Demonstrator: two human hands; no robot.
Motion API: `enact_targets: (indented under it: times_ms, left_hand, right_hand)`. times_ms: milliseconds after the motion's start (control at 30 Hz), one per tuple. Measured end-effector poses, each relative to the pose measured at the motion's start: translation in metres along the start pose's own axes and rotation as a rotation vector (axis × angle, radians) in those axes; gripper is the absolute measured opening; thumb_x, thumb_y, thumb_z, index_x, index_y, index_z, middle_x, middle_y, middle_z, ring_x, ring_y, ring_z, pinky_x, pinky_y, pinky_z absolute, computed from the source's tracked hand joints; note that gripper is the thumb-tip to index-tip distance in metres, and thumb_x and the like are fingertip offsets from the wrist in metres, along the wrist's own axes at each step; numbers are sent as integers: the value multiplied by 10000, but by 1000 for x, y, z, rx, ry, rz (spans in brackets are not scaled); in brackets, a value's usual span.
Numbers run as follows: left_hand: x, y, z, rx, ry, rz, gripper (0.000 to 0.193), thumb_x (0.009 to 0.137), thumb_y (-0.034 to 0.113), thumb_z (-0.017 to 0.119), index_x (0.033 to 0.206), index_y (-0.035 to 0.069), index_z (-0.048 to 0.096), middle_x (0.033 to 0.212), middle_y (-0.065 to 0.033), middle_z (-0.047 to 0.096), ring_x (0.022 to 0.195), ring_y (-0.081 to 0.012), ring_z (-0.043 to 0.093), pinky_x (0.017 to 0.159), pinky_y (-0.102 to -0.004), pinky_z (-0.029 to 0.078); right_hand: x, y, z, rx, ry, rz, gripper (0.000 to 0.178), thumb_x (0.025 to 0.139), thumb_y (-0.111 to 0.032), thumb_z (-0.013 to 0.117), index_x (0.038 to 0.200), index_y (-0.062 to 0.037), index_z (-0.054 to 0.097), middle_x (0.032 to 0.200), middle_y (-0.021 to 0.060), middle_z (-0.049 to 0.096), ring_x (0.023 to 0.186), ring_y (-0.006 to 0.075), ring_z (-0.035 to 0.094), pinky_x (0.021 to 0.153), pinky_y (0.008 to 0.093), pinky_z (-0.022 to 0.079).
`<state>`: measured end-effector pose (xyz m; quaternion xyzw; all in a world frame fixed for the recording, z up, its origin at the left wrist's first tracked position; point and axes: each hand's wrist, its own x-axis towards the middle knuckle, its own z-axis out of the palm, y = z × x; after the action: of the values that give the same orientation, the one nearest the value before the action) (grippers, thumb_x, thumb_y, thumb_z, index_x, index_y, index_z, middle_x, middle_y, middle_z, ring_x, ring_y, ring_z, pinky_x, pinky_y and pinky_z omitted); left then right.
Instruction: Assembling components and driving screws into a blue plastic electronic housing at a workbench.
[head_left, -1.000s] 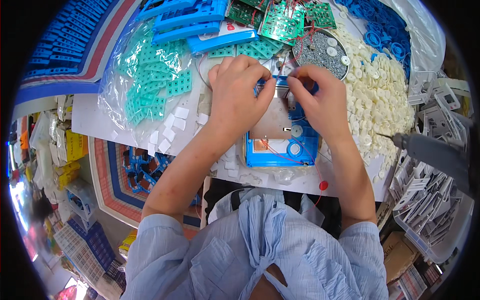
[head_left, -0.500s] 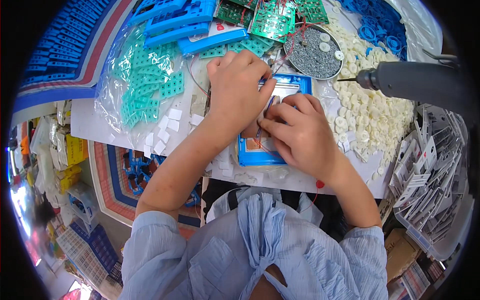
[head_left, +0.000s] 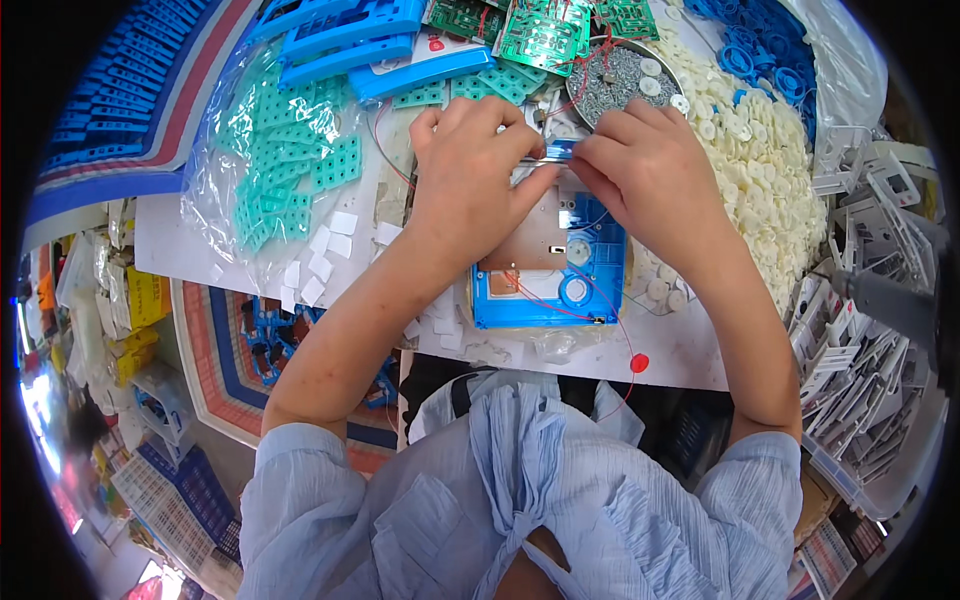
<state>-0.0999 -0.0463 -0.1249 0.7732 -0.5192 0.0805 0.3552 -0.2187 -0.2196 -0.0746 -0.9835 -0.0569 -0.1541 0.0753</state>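
Facing each other at the far end of an open blue plastic casing, the left hand and right hand bend their fingers inward, tips nearly meeting over its upper edge. Thumb and forefinger of each are drawn close together; whether anything is pinched between them cannot be told. The casing lies on the worktop before the person, hollow side up, with a brown board over its left part. Its long axis appears to run away from the body, the near edge facing the wearer and the far end partly hidden by fingers. The shell is probably light, stiff and rather slippery, best held by its side walls; the thin red wires, one running to a red disc beyond the near edge, look fragile and should not serve as handles. Farther out lie green circuit boards, small grey metal parts, cream discs at right, and teal pads at left.
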Motion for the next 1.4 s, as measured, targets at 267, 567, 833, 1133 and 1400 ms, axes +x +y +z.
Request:
enact_targets:
  times_ms: [267, 567, 833, 1133, 1400]
  left_hand:
    - [13, 7, -2, 96, -140, -97, 297, 713, 371, 848, 799, 138, 685, 984, -13, 632, 1016, -236, 582, 931, -451, 329]
    - [9, 7, -7, 45, -183, -65, 177, 772, 278, 763, 841, 130, 695, 1041, -10, 636, 1059, -252, 565, 939, -465, 340]
    - [5, -1, -8, -190, -163, 13, 127, 805, 213, 731, 905, 140, 758, 1188, -40, 643, 1173, -274, 556, 1047, -477, 335]
    - [4, 9, 3, -84, -120, 81, 120, 768, 197, 786, 871, 145, 754, 1260, -39, 638, 1231, -287, 543, 1075, -511, 316]
    - [5, -20, -16, -218, -138, 69, 97, 763, 146, 797, 818, 100, 732, 1194, -83, 668, 1158, -314, 571, 998, -453, 416]
  right_hand:
    - [-8, -10, -9, -80, -192, 83, 50, 790, -131, 715, 812, -90, 732, 855, 58, 653, 935, 253, 636, 843, 401, 486]
    - [-3, -22, -14, -136, -194, 65, 41, 794, -115, 706, 796, -103, 745, 920, 68, 675, 989, 272, 631, 860, 419, 481]
    - [11, 12, -10, 325, -234, 287, 79, 782, -113, 715, 813, -47, 745, 840, 154, 686, 881, 364, 669, 809, 458, 533]
    - [26, 9, -8, 248, -224, 297, 86, 764, -105, 718, 811, -40, 751, 814, 179, 714, 820, 377, 692, 780, 467, 547]
    - [13, -12, -5, -88, -180, 158, 80, 772, -122, 687, 736, -69, 734, 785, 132, 705, 859, 320, 693, 745, 445, 552]
